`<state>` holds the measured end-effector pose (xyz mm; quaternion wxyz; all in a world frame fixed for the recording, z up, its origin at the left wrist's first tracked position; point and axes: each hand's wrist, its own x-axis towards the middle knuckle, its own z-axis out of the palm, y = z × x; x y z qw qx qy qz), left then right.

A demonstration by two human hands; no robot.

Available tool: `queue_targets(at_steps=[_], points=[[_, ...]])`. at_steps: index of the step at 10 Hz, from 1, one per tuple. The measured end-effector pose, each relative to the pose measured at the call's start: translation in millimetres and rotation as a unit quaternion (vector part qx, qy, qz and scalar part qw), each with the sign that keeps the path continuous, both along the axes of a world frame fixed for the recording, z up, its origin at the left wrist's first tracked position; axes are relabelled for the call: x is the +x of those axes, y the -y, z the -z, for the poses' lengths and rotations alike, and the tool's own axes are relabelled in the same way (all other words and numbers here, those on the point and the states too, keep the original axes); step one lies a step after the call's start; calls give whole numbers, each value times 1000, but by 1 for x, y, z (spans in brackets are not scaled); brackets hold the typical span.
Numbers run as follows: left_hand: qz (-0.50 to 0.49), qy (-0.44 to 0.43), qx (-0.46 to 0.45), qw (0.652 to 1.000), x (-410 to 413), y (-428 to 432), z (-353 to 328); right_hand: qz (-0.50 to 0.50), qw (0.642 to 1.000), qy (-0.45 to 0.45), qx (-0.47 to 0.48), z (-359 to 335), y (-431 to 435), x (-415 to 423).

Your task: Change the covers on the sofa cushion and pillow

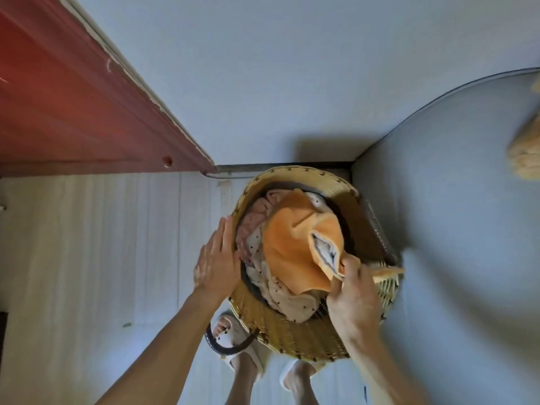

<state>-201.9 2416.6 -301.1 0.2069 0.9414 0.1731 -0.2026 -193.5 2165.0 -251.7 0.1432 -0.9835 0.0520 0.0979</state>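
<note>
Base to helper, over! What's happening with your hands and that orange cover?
Left hand open, flat against the basket rim. Right hand pinching the orange cover by its edge. Cover lies atop spotted cloth in the basket, nothing over it.

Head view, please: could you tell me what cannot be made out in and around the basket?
Inside of the basket: head view, its lower contents are buried under the orange cover, dotted cloth and pink cloth.
The fluffy orange item on the sofa: head view, blurred and cut off by the right edge.
The sandals: head view, partly covered by the basket.
</note>
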Motion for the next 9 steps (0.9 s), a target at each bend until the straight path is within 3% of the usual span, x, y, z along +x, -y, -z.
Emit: queue_targets(at_steps=[1,2,3,4,6,7,8,9], points=[[27,29,35,999,-8,1,11,-137,985,-97,-33,38,-24,-3],[38,38,46,997,-13,-2,20,-250,957,-128,-73,76,-45,-3],[44,54,57,996,-14,-6,28,-337,915,-200,-96,122,-51,-8],[59,82,70,992,-18,-9,39,-332,888,-302,-101,167,-45,-10],[85,106,120,983,-29,-14,48,-326,840,-427,-72,171,-45,10],[113,83,149,979,-29,-14,44,-284,834,-471,34,104,-49,51],[106,60,149,981,-26,-12,34,-152,899,-340,232,-26,-36,88],[112,58,142,982,-25,-9,27,-73,881,-169,435,-165,-9,108]])
